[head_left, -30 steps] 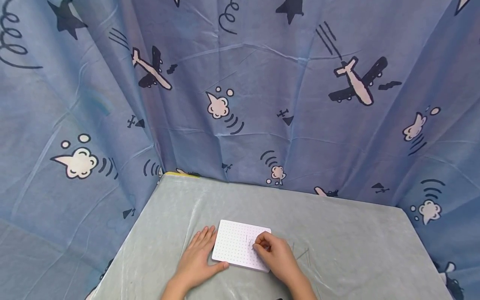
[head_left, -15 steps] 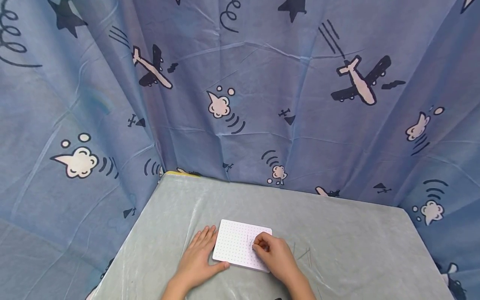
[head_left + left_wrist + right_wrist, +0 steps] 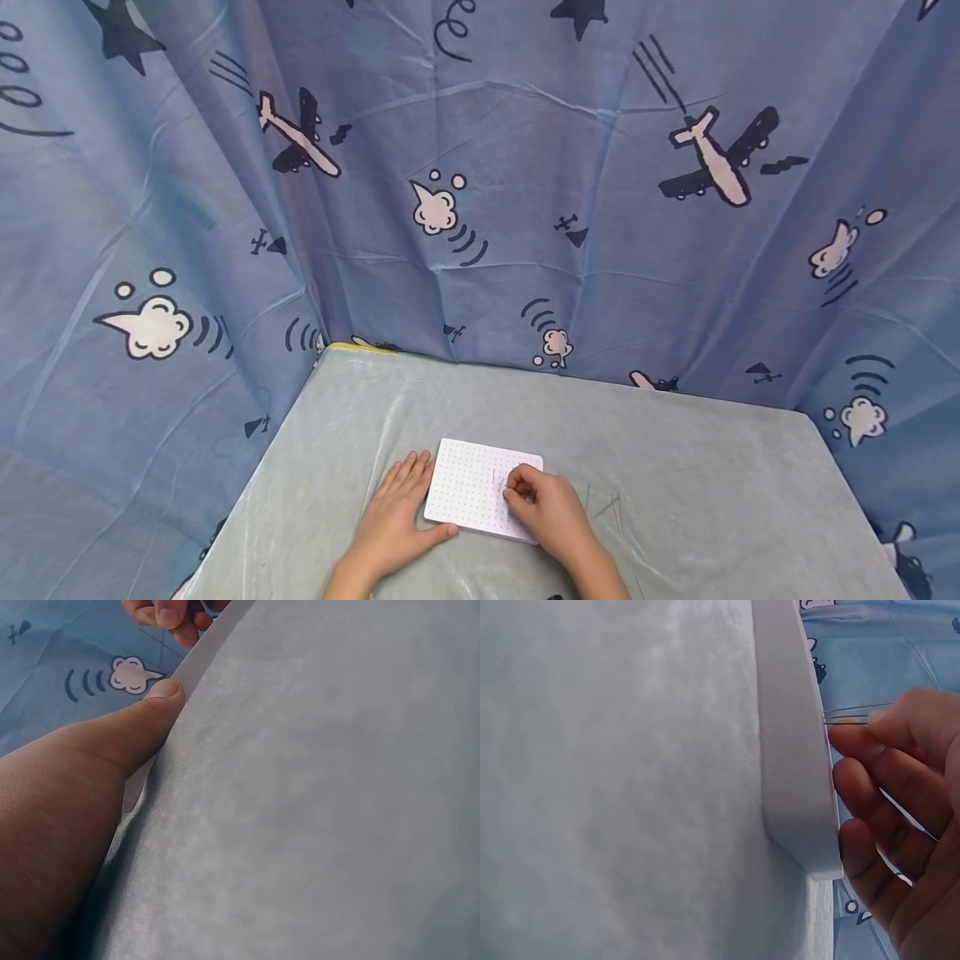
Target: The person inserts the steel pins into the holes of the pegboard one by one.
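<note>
A white board [image 3: 465, 487] with rounded corners and a grid of small dots lies flat in the head view. My left hand [image 3: 396, 518] is spread along its left side, fingers straight, thumb tip at the front edge. In the left wrist view that thumb [image 3: 161, 694] touches the board's side. Over the board's right half, my right hand [image 3: 551, 508] pinches a thin needle [image 3: 847, 723] between thumb and index finger, close to the board's face. Other thin needles stand beside it; one upright needle [image 3: 493, 477] shows left of the fingertips.
Several loose needles [image 3: 617, 512] lie on the grey cloth-covered table [image 3: 712, 483], right of my right hand. A blue patterned curtain [image 3: 495, 225] hangs behind the table and along both sides. A yellow strip [image 3: 365, 347] shows at the back left corner.
My right fingertips have shifted very slightly left over the board, still pinching the needle. The left hand and the board have stayed in place.
</note>
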Demonstrator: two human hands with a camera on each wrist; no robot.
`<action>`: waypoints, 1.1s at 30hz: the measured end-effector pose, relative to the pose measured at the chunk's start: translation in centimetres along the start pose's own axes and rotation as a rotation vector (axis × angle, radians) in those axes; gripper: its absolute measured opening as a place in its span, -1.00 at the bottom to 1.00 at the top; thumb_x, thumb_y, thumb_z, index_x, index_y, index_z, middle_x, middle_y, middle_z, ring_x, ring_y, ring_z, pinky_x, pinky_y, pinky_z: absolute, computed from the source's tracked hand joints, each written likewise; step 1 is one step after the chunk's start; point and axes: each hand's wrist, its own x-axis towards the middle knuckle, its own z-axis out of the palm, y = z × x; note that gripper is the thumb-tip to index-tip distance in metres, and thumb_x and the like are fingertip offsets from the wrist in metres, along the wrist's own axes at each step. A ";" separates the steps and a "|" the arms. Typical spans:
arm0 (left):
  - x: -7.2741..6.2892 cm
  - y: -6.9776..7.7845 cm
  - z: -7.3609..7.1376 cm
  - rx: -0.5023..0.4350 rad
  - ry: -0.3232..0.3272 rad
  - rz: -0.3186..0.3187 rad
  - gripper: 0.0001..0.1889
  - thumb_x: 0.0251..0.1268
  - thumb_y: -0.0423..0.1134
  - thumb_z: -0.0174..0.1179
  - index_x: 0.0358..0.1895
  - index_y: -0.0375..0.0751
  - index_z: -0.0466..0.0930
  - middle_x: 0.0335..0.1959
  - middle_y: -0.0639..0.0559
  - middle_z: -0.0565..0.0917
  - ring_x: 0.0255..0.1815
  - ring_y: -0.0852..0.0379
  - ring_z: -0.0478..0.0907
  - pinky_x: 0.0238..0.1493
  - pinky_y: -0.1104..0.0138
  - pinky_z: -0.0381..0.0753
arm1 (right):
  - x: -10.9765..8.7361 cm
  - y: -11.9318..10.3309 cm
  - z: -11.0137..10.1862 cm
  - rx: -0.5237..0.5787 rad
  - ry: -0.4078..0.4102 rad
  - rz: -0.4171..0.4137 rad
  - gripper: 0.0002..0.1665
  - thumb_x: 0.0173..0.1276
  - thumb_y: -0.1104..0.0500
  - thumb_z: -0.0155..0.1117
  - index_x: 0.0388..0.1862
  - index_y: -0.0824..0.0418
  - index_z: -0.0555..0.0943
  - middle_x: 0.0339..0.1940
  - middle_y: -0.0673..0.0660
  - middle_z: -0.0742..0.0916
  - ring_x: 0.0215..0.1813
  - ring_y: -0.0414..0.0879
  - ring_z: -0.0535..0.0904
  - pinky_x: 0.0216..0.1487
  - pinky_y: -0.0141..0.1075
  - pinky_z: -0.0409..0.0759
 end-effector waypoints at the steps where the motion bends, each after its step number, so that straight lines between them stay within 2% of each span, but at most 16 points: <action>1: 0.0 0.0 0.0 0.001 0.000 0.001 0.17 0.21 0.59 0.32 0.66 -0.24 0.39 0.71 -0.07 0.34 0.77 -0.07 0.12 0.80 0.10 -0.05 | 0.0 0.0 0.0 -0.001 0.001 0.001 -0.63 0.34 0.30 0.61 -0.39 -0.13 0.63 -0.48 -0.29 0.66 -0.44 -0.39 0.49 -0.37 -0.43 0.54; 9: 0.0 0.0 0.3 0.003 -0.006 -0.001 0.17 0.21 0.60 0.31 0.66 -0.24 0.40 0.70 -0.08 0.35 0.77 -0.07 0.12 0.79 0.14 -0.09 | -0.3 0.0 -0.1 0.035 -0.008 0.044 -0.69 0.37 0.29 0.59 -0.36 -0.10 0.67 -0.48 -0.28 0.69 -0.44 -0.36 0.50 -0.37 -0.42 0.53; 16: 0.0 0.1 0.1 -0.004 -0.008 -0.008 0.17 0.20 0.58 0.33 0.67 -0.24 0.39 0.71 -0.08 0.34 0.78 -0.07 0.11 0.80 0.12 -0.07 | -0.5 0.3 -0.5 0.122 -0.026 0.060 -0.82 0.37 0.36 0.54 -0.23 0.08 0.76 -0.34 -0.16 0.80 -0.27 -0.33 0.68 -0.22 -0.40 0.69; 20: 0.0 0.1 0.1 -0.005 -0.005 -0.007 0.17 0.21 0.58 0.32 0.66 -0.24 0.39 0.70 -0.09 0.34 0.78 -0.07 0.12 0.80 0.10 -0.05 | -0.9 0.5 -1.0 0.155 -0.020 0.082 -0.82 0.36 0.38 0.53 -0.21 0.12 0.76 -0.32 -0.12 0.81 -0.24 -0.30 0.71 -0.21 -0.40 0.71; 27: 0.1 0.1 0.2 -0.011 -0.020 -0.012 0.17 0.21 0.59 0.32 0.68 -0.23 0.37 0.71 -0.08 0.33 0.78 -0.06 0.10 0.80 0.11 -0.08 | -1.3 1.2 -2.7 0.063 0.035 0.175 -0.79 0.37 0.40 0.50 -0.23 0.08 0.74 -0.39 -0.16 0.72 -0.34 -0.24 0.59 -0.32 -0.39 0.62; 33: 0.1 0.0 0.3 -0.006 -0.023 -0.019 0.17 0.20 0.58 0.33 0.67 -0.23 0.38 0.71 -0.07 0.33 0.79 -0.04 0.09 0.80 0.14 -0.10 | -1.4 2.4 -4.5 0.002 0.112 0.262 -0.90 0.41 0.36 0.47 -0.18 0.18 0.78 -0.41 -0.08 0.70 -0.35 -0.17 0.56 -0.36 -0.37 0.57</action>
